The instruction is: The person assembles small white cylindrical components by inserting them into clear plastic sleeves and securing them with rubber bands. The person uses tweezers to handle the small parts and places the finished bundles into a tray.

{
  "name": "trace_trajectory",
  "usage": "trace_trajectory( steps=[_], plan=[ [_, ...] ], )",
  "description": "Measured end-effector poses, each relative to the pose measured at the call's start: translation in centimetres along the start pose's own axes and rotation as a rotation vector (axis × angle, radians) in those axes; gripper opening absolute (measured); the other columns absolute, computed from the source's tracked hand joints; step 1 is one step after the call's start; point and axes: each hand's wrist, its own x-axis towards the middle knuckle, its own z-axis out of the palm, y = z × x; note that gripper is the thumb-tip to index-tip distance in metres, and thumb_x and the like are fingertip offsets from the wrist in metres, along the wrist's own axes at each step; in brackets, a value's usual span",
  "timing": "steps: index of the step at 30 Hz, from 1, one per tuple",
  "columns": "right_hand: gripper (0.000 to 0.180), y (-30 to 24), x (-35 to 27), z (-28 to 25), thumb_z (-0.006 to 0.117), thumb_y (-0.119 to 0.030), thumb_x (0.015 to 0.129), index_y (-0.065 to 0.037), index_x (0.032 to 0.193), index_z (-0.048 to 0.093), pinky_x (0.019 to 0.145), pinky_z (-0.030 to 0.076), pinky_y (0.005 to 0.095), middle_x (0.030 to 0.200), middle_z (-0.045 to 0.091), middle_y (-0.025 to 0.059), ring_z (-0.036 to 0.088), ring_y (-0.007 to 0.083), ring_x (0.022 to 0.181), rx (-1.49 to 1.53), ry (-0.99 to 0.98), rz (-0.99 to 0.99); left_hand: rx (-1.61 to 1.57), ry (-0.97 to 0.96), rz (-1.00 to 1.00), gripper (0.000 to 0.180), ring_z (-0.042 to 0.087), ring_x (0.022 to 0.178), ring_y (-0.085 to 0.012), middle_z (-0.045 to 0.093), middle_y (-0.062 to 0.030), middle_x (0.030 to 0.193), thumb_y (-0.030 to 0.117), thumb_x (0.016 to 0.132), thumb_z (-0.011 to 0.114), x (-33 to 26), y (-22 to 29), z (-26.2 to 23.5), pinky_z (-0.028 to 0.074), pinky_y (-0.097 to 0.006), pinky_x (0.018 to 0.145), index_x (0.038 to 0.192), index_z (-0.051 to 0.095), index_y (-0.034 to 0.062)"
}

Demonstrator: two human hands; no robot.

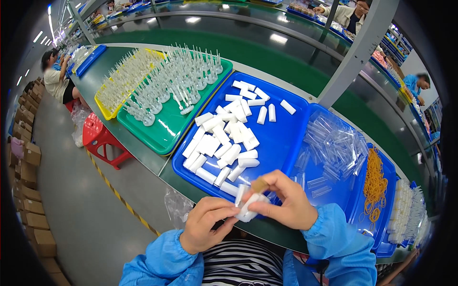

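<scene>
This is a factory. A long green belt (pixel 238 50) runs past the desk (pixel 105 62), and trays (pixel 286 138) hold heaps of small parts (pixel 236 112), many alike. Other people (pixel 55 81) work nearby. Brown boxes (pixel 38 207) stand in piles past a striped line (pixel 118 194) on the floor (pixel 76 200). Far off things look tiny, but more people seem to work there.

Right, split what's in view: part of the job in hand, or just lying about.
Likely in the job:
held white rounded piece
loose round-ended white pieces
clear plastic tubes
possibly orange rubber bands

Likely just lying about:
red plastic stool
crumpled clear plastic bag
brown cardboard boxes
</scene>
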Motion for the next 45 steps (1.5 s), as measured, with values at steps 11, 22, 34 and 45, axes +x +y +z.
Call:
trace_trajectory(
  steps=[11,22,34,45],
  plan=[
    [0.028,2.2,4.4,-0.4,0.07,-0.009,0.075,-0.007,0.103,0.064,0.07,0.045,0.0343,0.086,0.059,0.006,0.06,0.0233,0.078,-1.367,-0.075,-0.34,0.28,-0.127,-0.01,0.034,0.062,0.082,-0.0242,0.064,-0.0074,0.093,-0.008,0.069,0.079,1.3,1.2,-1.3,0.051,-0.033,0.068,0.099,0.071,0.0063],
    [0.028,-1.6,2.2,-1.2,0.055,-0.008,0.096,-0.002,0.123,0.05,0.095,0.05,0.036,0.112,0.069,0.0192,0.066,0.0217,0.105,0.211,0.186,0.224,0.19,-0.282,0.124,0.038,0.062,0.09,-0.0244,0.063,-0.0067,0.101,0.005,0.069,0.073,1.3,2.5,-1.4,0.055,-0.034,0.077,0.107,0.073,0.0045],
    [0.025,-1.2,-0.1,-3.3,0.062,-0.01,0.098,0.0,0.12,0.057,0.099,0.048,0.0322,0.115,0.069,0.0139,0.063,0.0178,0.113,0.0,0.002,0.285,0.154,-0.313,0.156,0.037,0.061,0.091,-0.0237,0.064,-0.0052,0.101,0.005,0.07,0.071,1.3,2.6,-0.1,0.054,-0.033,0.077,0.107,0.074,0.0054],
    [0.02,-0.8,-1.7,-1.8,0.051,-0.001,0.1,0.002,0.118,0.059,0.099,0.049,0.0349,0.12,0.067,0.0145,0.064,0.0206,0.112,0.196,-0.085,0.11,0.164,-0.241,0.158,0.038,0.062,0.089,-0.0254,0.065,-0.0065,0.101,0.0,0.067,0.073,1.6,2.3,0.5,0.055,-0.034,0.076,0.105,0.074,0.0054]
  ],
)
